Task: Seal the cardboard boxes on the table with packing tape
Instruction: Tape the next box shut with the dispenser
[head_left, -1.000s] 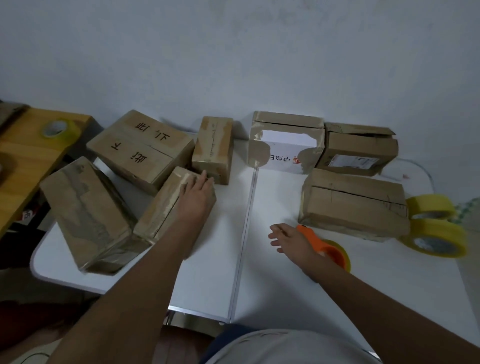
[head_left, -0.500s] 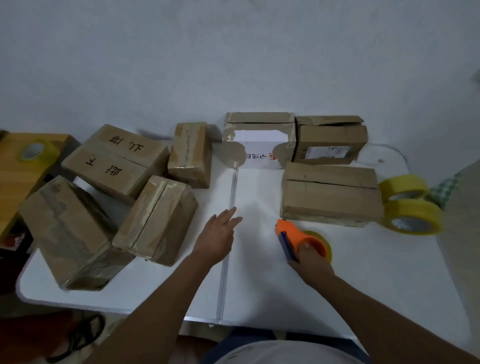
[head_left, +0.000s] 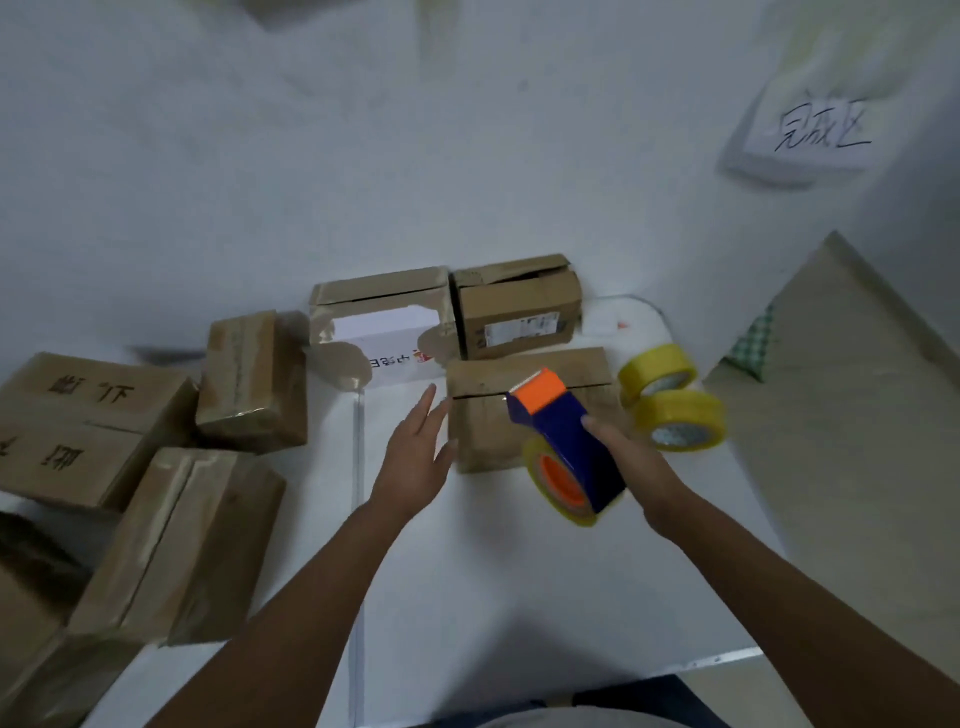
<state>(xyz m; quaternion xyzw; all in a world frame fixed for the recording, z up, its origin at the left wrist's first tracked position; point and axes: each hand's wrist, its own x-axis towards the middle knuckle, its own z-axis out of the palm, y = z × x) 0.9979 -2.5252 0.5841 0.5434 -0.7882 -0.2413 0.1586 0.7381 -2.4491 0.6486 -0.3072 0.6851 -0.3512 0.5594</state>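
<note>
- Here, in the head view, the right hand (head_left: 631, 462) grips a blue and orange tape dispenser (head_left: 566, 441) lifted off the white table (head_left: 467, 597), its orange end over the nearest cardboard box (head_left: 498, 410).
- The left hand (head_left: 413, 457) reaches with straight, spread fingers, holding nothing, its fingertips at that box's left edge.
- Two yellow tape rolls (head_left: 675, 405) lie just right of the box.
- Behind it stand a torn white-fronted box (head_left: 379, 322) and a labelled box (head_left: 519, 306), side by side against the wall.
- More taped boxes (head_left: 182, 540) crowd the table's left side.
</note>
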